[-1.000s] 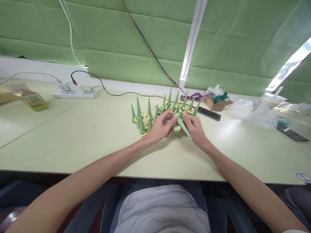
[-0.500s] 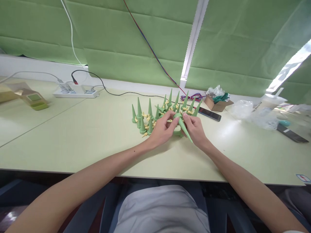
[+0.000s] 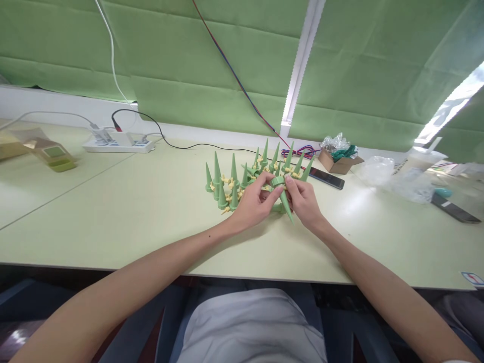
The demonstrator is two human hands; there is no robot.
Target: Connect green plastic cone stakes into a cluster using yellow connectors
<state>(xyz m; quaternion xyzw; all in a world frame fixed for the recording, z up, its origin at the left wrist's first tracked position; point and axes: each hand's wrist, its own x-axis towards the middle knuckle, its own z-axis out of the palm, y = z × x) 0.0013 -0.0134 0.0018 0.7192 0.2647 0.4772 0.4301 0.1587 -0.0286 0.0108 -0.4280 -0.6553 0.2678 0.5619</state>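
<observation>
Grn cone (image 3: 286,203) btwn both hands (image 3: 303,201)

No word or number can be read with certainty. Toward three o'clock, a pale plastic drink cup (image 3: 418,157) bears dark capital lettering (image 3: 401,165) up its side – a brand or otherwise, too blurred to spell out. Toward four o'clock, at the near edge of the tabletop (image 3: 378,237), sits a white sticker (image 3: 472,278) with a blue border and a red mark resembling an arrow. At nine o'clock, a small carton (image 3: 64,165) shows a greenish panel (image 3: 54,152) – any print there is illegible.
</observation>
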